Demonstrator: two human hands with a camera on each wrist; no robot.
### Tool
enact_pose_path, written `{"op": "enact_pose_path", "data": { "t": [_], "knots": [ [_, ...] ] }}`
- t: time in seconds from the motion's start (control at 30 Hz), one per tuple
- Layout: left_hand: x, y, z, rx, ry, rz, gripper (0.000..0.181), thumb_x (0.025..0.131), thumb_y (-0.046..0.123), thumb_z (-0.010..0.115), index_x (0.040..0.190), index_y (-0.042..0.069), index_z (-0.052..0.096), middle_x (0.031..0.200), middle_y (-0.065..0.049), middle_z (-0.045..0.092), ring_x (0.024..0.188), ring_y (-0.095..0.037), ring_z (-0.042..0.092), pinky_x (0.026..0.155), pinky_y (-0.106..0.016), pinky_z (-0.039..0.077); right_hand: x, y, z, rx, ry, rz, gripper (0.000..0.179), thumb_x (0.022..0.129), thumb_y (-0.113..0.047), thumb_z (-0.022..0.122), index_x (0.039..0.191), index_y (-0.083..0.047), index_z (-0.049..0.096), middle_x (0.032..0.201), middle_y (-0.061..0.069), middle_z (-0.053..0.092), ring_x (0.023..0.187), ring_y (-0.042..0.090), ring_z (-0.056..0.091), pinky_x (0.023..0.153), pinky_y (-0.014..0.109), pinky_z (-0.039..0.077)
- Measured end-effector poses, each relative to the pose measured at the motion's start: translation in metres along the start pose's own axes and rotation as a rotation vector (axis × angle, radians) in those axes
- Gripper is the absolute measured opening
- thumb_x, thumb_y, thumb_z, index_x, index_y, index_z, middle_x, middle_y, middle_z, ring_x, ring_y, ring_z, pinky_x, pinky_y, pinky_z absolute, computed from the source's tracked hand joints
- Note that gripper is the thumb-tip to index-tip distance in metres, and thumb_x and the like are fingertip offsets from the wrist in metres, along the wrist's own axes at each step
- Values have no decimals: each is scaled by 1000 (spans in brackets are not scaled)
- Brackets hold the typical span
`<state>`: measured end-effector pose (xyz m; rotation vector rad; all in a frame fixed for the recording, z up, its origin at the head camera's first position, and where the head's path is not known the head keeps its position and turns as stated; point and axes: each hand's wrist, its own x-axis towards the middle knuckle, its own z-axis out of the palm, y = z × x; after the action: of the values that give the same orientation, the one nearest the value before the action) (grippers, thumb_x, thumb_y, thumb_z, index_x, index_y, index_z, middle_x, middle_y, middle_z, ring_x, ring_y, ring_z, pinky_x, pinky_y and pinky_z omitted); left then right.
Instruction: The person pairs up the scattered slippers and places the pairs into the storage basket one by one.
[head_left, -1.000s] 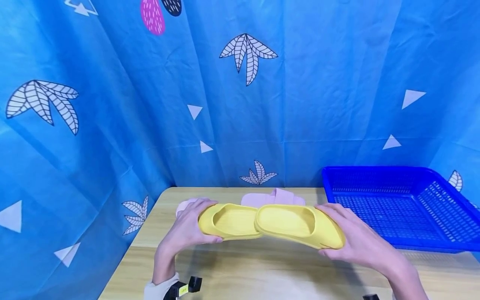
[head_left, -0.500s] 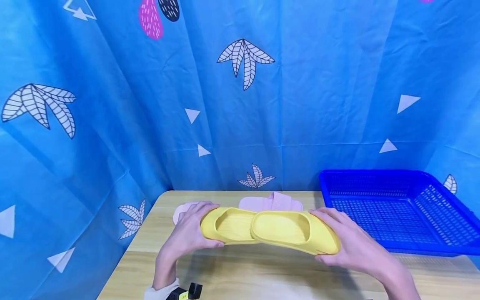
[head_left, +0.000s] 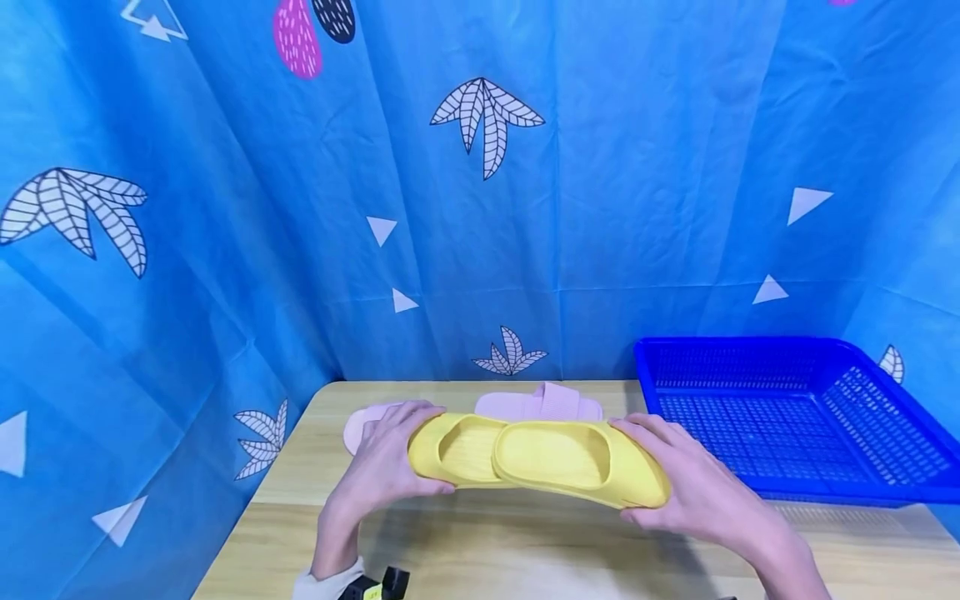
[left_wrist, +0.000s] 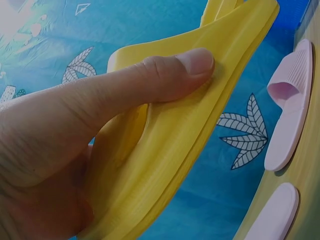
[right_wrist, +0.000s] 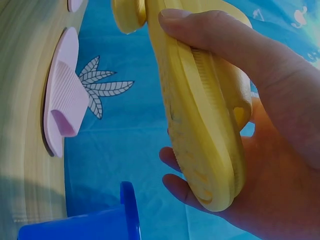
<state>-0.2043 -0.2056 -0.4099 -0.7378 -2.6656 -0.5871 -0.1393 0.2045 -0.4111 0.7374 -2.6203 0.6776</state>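
Observation:
Two yellow slippers are held up above the table, heels overlapping in the middle of the head view. My left hand [head_left: 390, 458] grips the toe of the left yellow slipper [head_left: 467, 450], thumb along its near side and fingers over the far side. The toe of the right yellow slipper [head_left: 553, 454] is in my right hand [head_left: 693, 479], its heel lying over the other slipper's heel. In the right wrist view the textured sole of the right yellow slipper [right_wrist: 192, 125] shows, with fingertips behind it.
A pink slipper [head_left: 502, 406] lies at the back of the wooden table [head_left: 300, 483]. Another pink slipper [head_left: 360, 429] is partly hidden behind my left hand. At the right stands a blue plastic basket [head_left: 795, 487], and a blue patterned curtain [head_left: 637, 167] hangs behind.
The hands have drawn slightly closer together, so the two yellow slippers overlap more at the heels. The head view has shifted a little. Both grips stay the same.

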Motion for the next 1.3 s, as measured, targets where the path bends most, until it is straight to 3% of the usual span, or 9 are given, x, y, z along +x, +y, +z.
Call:
{"op": "enact_pose_path", "data": {
  "t": [0.4, 0.97, 1.3],
  "knots": [
    [1, 8, 3, 10, -21, -32, 98, 51, 56, 98, 136, 20, 63, 132, 1, 61, 123, -24, 53, 88, -48, 38, 1, -4, 4, -27, 28, -5, 96, 60, -42, 97, 144, -18, 57, 140, 7, 56, 119, 32, 58, 84, 51, 52],
    [2, 11, 9, 37, 3, 20, 100, 48, 53, 99, 135, 18, 63, 131, -2, 61, 122, -28, 55, 87, -48, 39, 5, -12, 15, -61, 84, -55, 99, 54, -38, 99, 142, -14, 59, 134, 9, 58, 113, 30, 60, 84, 52, 53],
    [4, 14, 9, 39, -17, 19, 102, 49, 57, 98, 136, 18, 63, 132, 0, 61, 122, -25, 54, 87, -48, 38, 7, -16, 19, -71, 80, -52, 101, 54, -39, 99, 143, -14, 58, 135, 11, 57, 113, 33, 60, 82, 53, 54]
  ]
}}
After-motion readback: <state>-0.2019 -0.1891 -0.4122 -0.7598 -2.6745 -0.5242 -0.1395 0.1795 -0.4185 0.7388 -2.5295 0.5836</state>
